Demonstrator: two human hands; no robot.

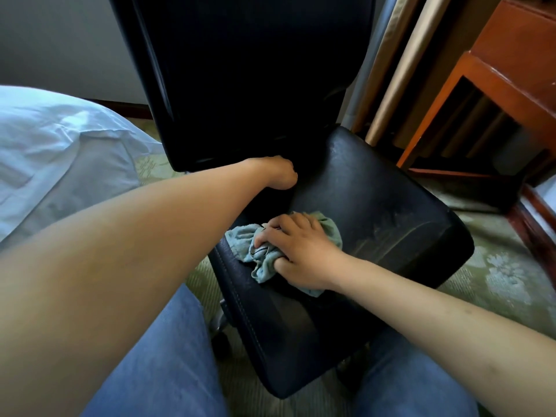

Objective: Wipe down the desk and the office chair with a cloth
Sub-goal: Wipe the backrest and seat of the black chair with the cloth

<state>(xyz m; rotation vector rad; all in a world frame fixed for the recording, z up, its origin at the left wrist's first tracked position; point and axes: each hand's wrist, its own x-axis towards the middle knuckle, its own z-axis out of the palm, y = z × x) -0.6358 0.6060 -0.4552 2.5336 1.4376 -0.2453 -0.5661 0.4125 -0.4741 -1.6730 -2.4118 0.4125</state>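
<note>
1. A bed (57,152) with white linen lies at my far left, in front of a pale wall.
2. My left hand (275,173) reaches to the bottom of the black chair (376,206) backrest; its fingers are hidden, so I cannot tell its grip.
3. My right hand (296,251) clutches a bunched blue-green cloth (258,260), pressing it onto the dark leather seat near its left edge. Dull smears show on the seat further right.
4. Green patterned carpet (499,275) spreads beneath.
5. Beige curtains (400,70) hang behind; a reddish wooden table (487,82) stands at right.
</note>
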